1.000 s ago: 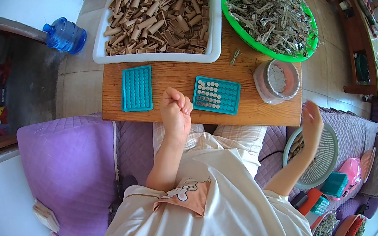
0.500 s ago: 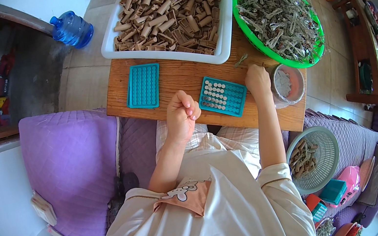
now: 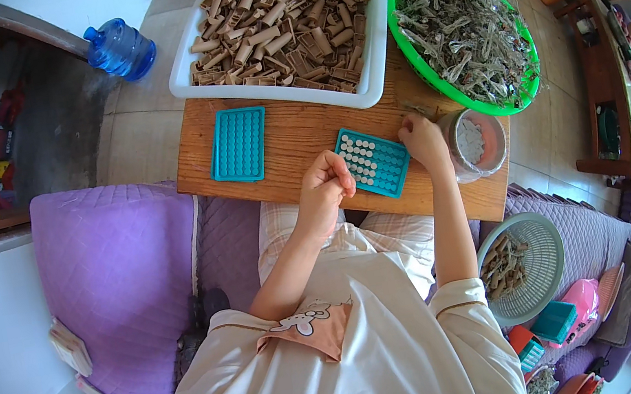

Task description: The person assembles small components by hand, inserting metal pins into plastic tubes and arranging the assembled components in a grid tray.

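left hand [image 3: 324, 189]: fingers curled shut, contents unseen | right hand [image 3: 422, 140]: fingers resting at teal tray [image 3: 374, 161] edge, grip unclear | tray: light, stiff plastic, best held by rim

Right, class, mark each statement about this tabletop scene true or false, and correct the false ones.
1. The white tray holds brown rolled pieces. True.
2. The green basket sits at the table's left end. False: it is at the right end.
3. Two teal grid trays lie on the wooden table. True.
4. The left hand lies flat and open. False: it is curled in a loose fist.
5. The right hand is beside the partly filled teal grid tray. True.
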### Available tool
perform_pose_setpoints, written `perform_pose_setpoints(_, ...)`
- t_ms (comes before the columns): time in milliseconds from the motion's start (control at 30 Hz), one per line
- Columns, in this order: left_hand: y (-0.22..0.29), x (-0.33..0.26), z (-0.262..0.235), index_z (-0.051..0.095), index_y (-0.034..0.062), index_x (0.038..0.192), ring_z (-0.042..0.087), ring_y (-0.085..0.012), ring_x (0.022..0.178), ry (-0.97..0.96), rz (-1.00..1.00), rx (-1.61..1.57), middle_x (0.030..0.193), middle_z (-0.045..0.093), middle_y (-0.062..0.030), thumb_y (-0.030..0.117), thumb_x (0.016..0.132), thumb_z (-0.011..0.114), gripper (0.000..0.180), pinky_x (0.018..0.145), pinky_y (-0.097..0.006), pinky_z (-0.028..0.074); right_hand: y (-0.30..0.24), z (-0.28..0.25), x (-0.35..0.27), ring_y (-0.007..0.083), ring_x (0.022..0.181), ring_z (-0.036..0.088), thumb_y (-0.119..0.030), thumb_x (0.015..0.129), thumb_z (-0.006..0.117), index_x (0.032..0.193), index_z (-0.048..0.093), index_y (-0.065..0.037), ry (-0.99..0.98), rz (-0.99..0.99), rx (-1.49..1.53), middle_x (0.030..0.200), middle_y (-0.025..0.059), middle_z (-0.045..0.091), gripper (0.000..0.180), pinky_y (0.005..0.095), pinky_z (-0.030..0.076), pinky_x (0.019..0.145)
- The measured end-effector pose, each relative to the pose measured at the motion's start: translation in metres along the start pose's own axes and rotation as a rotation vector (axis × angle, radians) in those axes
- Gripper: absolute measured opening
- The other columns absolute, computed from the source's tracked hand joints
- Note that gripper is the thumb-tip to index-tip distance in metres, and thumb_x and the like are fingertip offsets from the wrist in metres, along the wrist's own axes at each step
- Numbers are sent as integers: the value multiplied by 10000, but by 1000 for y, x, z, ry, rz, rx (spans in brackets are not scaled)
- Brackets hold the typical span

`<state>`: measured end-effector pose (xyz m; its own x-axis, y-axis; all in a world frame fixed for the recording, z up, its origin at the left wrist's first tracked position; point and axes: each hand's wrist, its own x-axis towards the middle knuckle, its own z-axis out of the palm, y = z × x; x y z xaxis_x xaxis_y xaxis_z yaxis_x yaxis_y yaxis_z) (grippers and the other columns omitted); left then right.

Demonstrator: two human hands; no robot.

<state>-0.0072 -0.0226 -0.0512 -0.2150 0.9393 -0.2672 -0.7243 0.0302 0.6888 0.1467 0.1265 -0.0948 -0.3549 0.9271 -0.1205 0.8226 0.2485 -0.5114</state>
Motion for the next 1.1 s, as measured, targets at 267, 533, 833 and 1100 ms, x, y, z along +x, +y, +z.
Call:
perform_pose_setpoints(267,16,-9,25,450,24,1098,524,-142,830,-138,264,494,973,492,-47,54,772,558,345,744,-240,420,-73,-65,-54,94,686,570,-87,857,413,953,562,-15,-128,84,1182,844,34,601,191,197,424,582)
perform_pose_setpoints(533,36,-11,49,549,28,988,568,-159,700,-178,538,804,860,563,-88,55,720,622,279,613,-243,475,-110,-81,-96,152,635,552,33,709,561,856,591,-7,124,-199,590,755,103,580,155,240,432,522)
perform_pose_setpoints(833,33,-23,41,517,1,994,507,-78,749,-222,272,357,834,535,-28,37,776,567,226,675,-206,427,-110,-79,-95,209,665,581,23,676,614,871,597,-19,204,-580,516,787,109,588,201,265,467,558)
perform_pose_setpoints(1100,32,-22,32,485,11,990,454,-58,769,-325,200,178,870,486,-21,50,803,550,202,649,-180,373,-107,-67,-100,175,630,593,16,684,620,894,599,-17,131,-366,654,708,95,590,214,248,470,544)
